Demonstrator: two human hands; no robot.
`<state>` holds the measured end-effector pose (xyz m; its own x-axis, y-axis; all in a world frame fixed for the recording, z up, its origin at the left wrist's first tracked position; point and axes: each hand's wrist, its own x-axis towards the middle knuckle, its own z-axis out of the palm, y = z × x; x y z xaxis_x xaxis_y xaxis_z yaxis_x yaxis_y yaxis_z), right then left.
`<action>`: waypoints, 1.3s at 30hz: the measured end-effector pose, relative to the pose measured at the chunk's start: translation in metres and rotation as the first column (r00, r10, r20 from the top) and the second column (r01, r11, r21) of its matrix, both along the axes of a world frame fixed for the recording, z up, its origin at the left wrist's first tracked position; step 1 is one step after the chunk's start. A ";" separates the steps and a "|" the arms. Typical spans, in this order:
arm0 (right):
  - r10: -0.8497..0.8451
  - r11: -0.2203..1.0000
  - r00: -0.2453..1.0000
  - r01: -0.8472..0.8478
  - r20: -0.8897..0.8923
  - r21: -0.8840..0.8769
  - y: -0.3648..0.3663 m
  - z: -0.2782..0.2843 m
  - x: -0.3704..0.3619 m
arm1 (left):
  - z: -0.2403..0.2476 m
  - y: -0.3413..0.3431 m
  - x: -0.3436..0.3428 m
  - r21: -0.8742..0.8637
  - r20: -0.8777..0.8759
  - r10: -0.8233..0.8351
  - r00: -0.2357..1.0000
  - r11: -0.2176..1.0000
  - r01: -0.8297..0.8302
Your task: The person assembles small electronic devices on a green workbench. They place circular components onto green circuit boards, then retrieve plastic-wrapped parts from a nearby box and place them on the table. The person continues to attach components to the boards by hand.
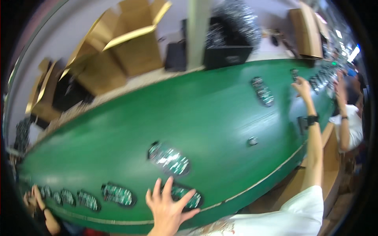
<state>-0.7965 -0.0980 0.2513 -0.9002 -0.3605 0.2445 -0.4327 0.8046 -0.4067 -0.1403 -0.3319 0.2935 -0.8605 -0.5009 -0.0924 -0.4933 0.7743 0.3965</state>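
My left hand (168,206) is open, fingers spread, over the near edge of the green surface. Its index finger and thumb lie over an oval green circuit board in a dark casing (193,201), partly covering it. Just beyond the fingertips lies a similar circuit board (170,158). My right arm, with a black wristband, stretches far to the right. The right hand (302,88) has its fingers drawn together at the near end of a small-looking circuit board (294,73); the exact grip is blurred. Another circuit board (262,91) lies left of that hand.
More circuit boards (118,194) line the near left edge toward another person's hands (35,196). Others (323,76) cluster at far right by a co-worker's hand (340,88). A small piece (252,141) lies mid-right. Open cardboard boxes (136,51) and a black bin (228,56) stand behind.
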 end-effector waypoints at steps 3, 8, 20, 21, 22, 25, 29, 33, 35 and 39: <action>0.206 0.955 0.957 -0.150 0.205 -0.258 -0.041 0.047 0.077 | 0.003 -0.014 0.001 0.020 -0.033 -0.031 0.999 0.999 0.031; 0.643 0.766 0.741 -0.616 0.195 -0.185 -0.138 0.106 0.293 | 0.001 -0.024 0.025 -0.008 -0.018 -0.069 0.997 0.998 0.069; 0.946 0.233 0.148 -0.929 0.289 -0.286 -0.194 0.063 0.476 | -0.002 -0.017 0.047 0.003 -0.152 -0.134 0.979 0.991 0.137; 0.939 0.245 0.154 -0.927 0.306 -0.284 -0.195 0.063 0.478 | 0.001 -0.017 0.049 0.027 -0.155 -0.123 0.980 0.991 0.128; 0.932 0.257 0.158 -0.922 0.326 -0.290 -0.196 0.062 0.482 | 0.001 -0.019 0.054 0.042 -0.136 -0.117 0.984 0.992 0.123; 0.928 0.264 0.168 -0.926 0.332 -0.271 -0.200 0.058 0.491 | -0.002 -0.021 0.066 0.064 -0.115 -0.100 0.988 0.992 0.108; 0.976 0.165 0.129 -0.964 0.175 -0.209 -0.202 0.053 0.502 | -0.024 -0.009 0.057 -0.087 -0.176 -0.063 0.982 0.995 0.048; 0.993 0.089 0.081 -0.992 0.091 -0.086 -0.204 0.052 0.510 | -0.020 -0.004 0.051 -0.184 -0.179 -0.039 0.983 0.983 0.005; 0.995 0.031 0.033 -0.999 0.094 0.029 -0.205 0.055 0.509 | -0.014 -0.008 0.052 -0.132 -0.197 -0.035 0.980 0.991 0.009; 0.986 0.044 0.068 -0.987 0.155 0.154 -0.207 0.064 0.514 | -0.007 -0.020 0.056 -0.173 -0.175 -0.085 0.981 0.983 0.055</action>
